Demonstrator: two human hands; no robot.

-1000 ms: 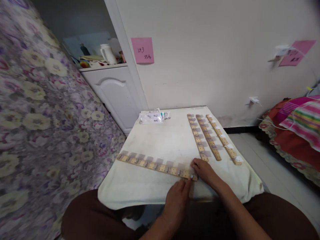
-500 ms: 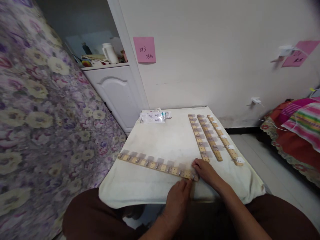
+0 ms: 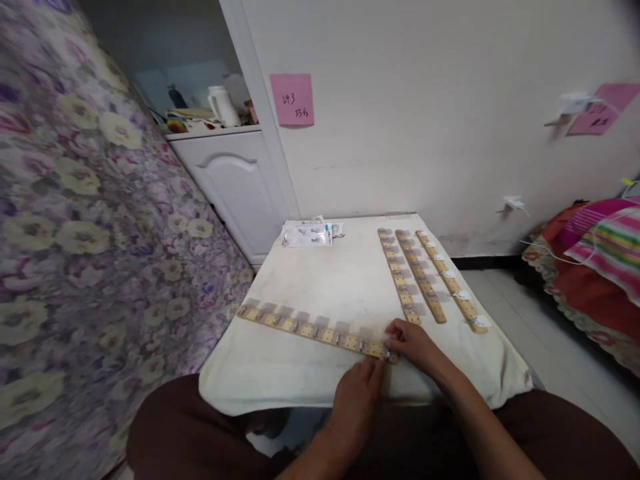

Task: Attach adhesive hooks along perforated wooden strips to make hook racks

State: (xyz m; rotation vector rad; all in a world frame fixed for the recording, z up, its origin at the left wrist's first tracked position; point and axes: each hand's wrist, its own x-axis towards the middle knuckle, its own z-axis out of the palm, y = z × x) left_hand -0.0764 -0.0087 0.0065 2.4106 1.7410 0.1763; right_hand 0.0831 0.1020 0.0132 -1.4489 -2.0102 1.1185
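A long wooden strip (image 3: 300, 329) with small holes lies slantwise across the near part of the cloth-covered table (image 3: 320, 280). Small silvery metal pieces are spaced along it, each beside a greyish see-through patch. At its right end my left hand (image 3: 357, 393) presses its fingertips on the near edge, by the last metal piece (image 3: 387, 355). My right hand (image 3: 415, 343) is closed in a pinch over that same end; whatever sits between its fingertips is too small to make out. Three similar strips, left (image 3: 399, 277), middle (image 3: 421, 277) and right (image 3: 451, 283), lie beyond my right hand.
Flat printed packets (image 3: 307, 235) lie at the table's far left corner. A floral curtain (image 3: 100, 267) hangs to the left, beside a white cabinet (image 3: 237, 193). The wall stands behind the table, and a bed with a striped cover (image 3: 605, 247) is at the right.
My right hand's fingers have shifted slightly down and inward onto the strip's right end, into a pinch. My left hand stays at the same end. The strips lie as before.
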